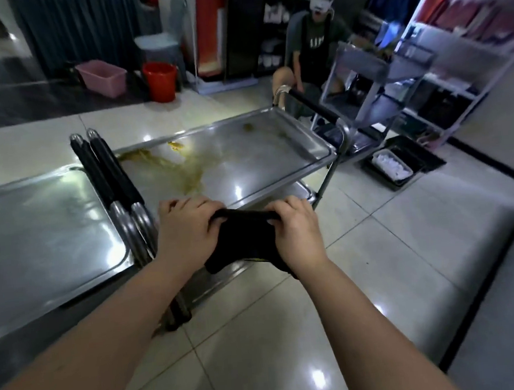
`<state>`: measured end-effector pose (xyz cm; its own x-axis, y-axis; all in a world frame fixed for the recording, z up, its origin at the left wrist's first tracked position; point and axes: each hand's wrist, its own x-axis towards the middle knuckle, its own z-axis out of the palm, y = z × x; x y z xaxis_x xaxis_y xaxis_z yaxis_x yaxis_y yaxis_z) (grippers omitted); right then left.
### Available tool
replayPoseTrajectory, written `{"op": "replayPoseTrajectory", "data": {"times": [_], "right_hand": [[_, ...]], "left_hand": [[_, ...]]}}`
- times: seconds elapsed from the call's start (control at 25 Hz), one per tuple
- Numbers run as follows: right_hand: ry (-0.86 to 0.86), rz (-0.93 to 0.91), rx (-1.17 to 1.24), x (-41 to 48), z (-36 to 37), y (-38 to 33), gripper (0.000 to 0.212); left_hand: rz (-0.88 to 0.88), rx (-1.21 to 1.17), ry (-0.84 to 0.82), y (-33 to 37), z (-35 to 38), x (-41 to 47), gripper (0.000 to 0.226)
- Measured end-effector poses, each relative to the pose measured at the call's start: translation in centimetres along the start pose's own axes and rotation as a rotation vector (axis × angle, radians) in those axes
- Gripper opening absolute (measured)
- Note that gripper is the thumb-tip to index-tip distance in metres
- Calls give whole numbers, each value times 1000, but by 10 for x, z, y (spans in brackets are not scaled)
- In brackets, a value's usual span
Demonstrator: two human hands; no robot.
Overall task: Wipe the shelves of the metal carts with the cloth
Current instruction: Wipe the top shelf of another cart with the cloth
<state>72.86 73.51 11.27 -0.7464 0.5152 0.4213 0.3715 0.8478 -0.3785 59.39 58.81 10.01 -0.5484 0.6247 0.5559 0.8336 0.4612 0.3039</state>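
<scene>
A black cloth (pixel 244 242) is stretched between my two hands in front of the near edge of a metal cart. My left hand (pixel 184 228) grips its left end and my right hand (pixel 295 225) grips its right end, fingers curled over the top. The cart's top shelf (pixel 247 161) is a steel tray smeared with a yellow-brown stain (pixel 174 170) on its left half. A second metal cart's shelf (pixel 37 230) stands to the left, its tray looking clean. The black-padded handles (pixel 106 169) of both carts lie side by side between the trays.
A third cart (pixel 373 84) stands behind, with a seated person (pixel 314 45) beside it. A black bin of white cloths (pixel 392 165) sits on the tiled floor at right. A red bucket (pixel 160 79) and a pink tub (pixel 102 76) stand at the back.
</scene>
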Motion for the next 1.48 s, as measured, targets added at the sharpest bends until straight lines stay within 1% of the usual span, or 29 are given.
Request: {"op": "replayPoseTrajectory", "data": {"times": [0.12, 0.2, 0.28, 0.36, 0.52, 0.68, 0.76, 0.84, 0.96, 1.04, 1.12, 1.2, 1.24, 1.28, 1.36, 1.4, 1.48], "right_hand": [[58, 27, 25, 43, -16, 23, 18], [134, 71, 7, 73, -23, 44, 20], [158, 115, -27, 99, -25, 65, 22], [134, 139, -76, 127, -20, 93, 22], [70, 160, -156, 188, -3, 151, 24], [16, 164, -260, 235, 26, 203, 25], [11, 190, -294, 247, 41, 234, 30], [-11, 278, -286, 255, 53, 266, 35], [-74, 356, -243, 274, 49, 302, 38], [-191, 340, -212, 305, 41, 331, 42], [-357, 311, -208, 347, 42, 368, 45], [-465, 269, -207, 398, 63, 405, 44], [-476, 239, -221, 420, 81, 420, 42], [-474, 207, -238, 438, 101, 433, 41], [-517, 157, -210, 462, 144, 461, 40], [-574, 136, -151, 465, 161, 473, 41], [-727, 60, 3, 460, 189, 494, 42]], "left_hand": [[19, 27, 23, 17, 5, 56, 20], [39, 8, 27, 28, 17, 96, 16], [64, -11, 21, 39, 35, 132, 11], [71, -33, 3, 43, 67, 169, 11], [80, -96, -94, 35, 143, 234, 14], [37, -158, -145, 28, 210, 274, 9], [-9, -215, -234, 36, 243, 289, 10], [-38, -249, -339, 49, 272, 298, 13], [-64, -300, -433, 70, 298, 311, 15], [-158, -414, -484, 83, 321, 325, 11], [-339, -533, -526, 94, 351, 347, 7], [-496, -550, -454, 95, 395, 376, 7], [-548, -529, -416, 89, 418, 388, 11], [-593, -493, -409, 80, 440, 398, 20], [-705, -408, -486, 60, 485, 406, 46], [-761, -389, -531, 54, 501, 402, 55], [-853, -306, -570, 45, 518, 384, 62]]}}
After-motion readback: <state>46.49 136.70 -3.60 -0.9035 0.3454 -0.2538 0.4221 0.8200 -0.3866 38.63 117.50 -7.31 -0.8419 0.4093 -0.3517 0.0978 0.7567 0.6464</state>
